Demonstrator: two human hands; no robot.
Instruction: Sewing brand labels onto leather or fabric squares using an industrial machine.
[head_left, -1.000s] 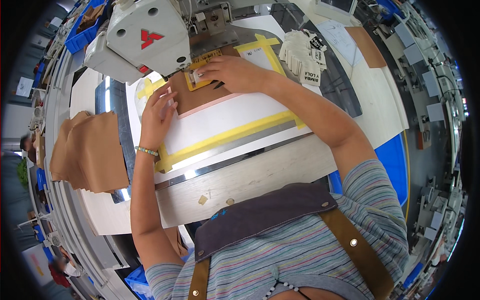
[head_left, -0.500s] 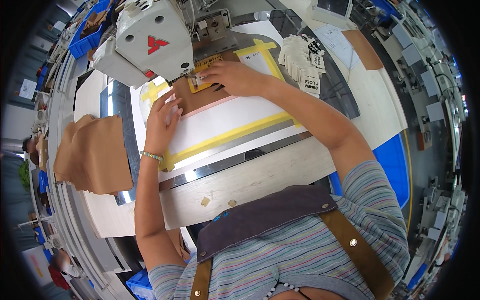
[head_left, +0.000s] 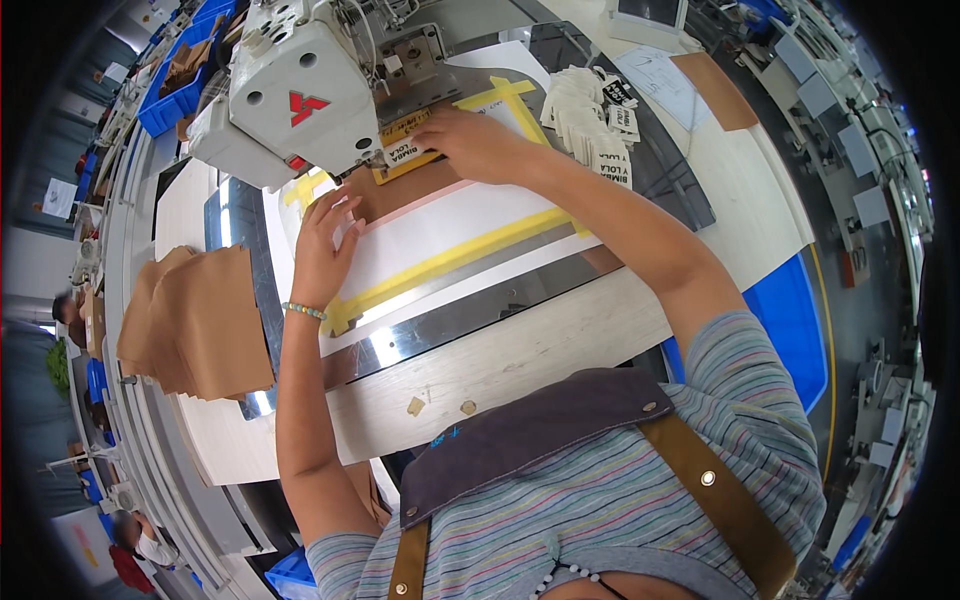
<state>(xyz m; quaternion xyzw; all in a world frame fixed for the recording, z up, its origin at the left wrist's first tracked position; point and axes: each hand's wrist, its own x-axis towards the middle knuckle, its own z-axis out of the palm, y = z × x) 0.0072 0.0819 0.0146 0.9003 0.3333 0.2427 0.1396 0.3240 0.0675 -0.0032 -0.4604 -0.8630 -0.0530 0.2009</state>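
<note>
Head view: at the left, a stack of brown sheets lies on the pale table. To its right, the left hand has its fingers loosely spread, their tips at the left edge of a brown panel. That panel lies on a white sheet edged with yellow tape, its near edge pink. At the far side, a white sewing machine overhangs the panel's left part. A yellow frame sits on the panel, with a white label inside. The right hand reaches over both, fingers bent at the label; whether they pinch it, I cannot tell. Farther right lies a pile of white labels.
</note>
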